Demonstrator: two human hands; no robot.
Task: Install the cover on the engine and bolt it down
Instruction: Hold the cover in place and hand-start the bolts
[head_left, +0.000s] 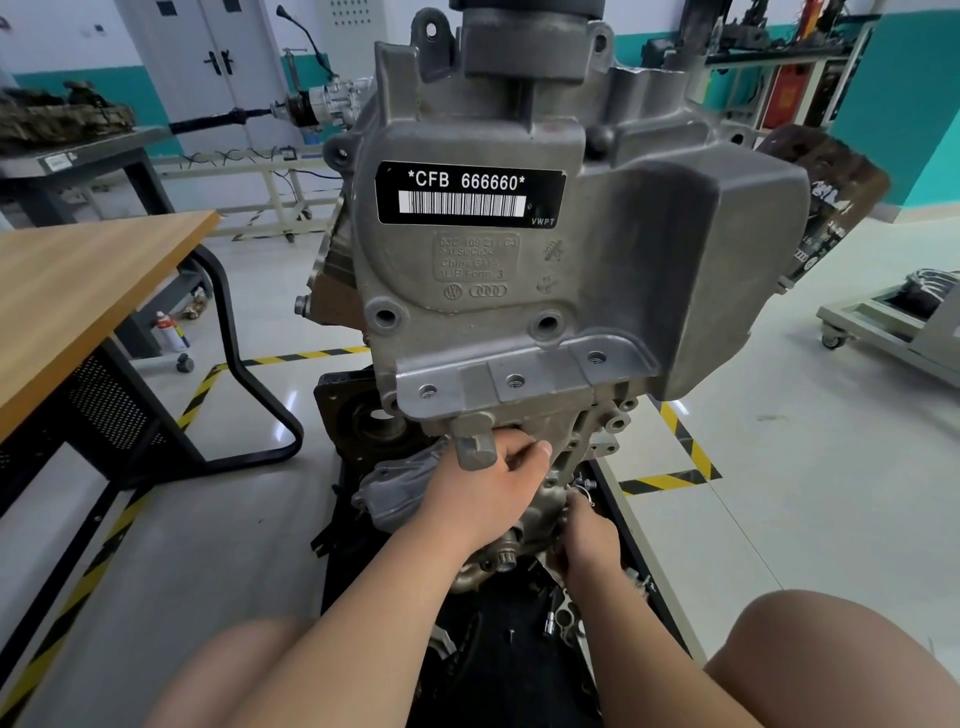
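The grey cast engine cover (519, 270), with a black label reading CFB 666660, stands upright against the engine (649, 93) straight ahead. Its bolt holes (387, 315) look empty. My left hand (485, 486) grips the cover's lower edge, fingers curled beside a protruding lug (475, 441). My right hand (589, 535) is lower and to the right, with its fingertips up against the cover's bottom right part near a small metal piece (586, 487). Its fingers are turned away from me, so what they hold is hidden.
A black tray (509, 654) under the engine holds sockets and small parts (563, 618). A wooden-topped table (88, 291) stands at the left and a wheeled cart (893, 322) at the right. Yellow-black tape (670, 480) marks the floor. My knees frame the bottom.
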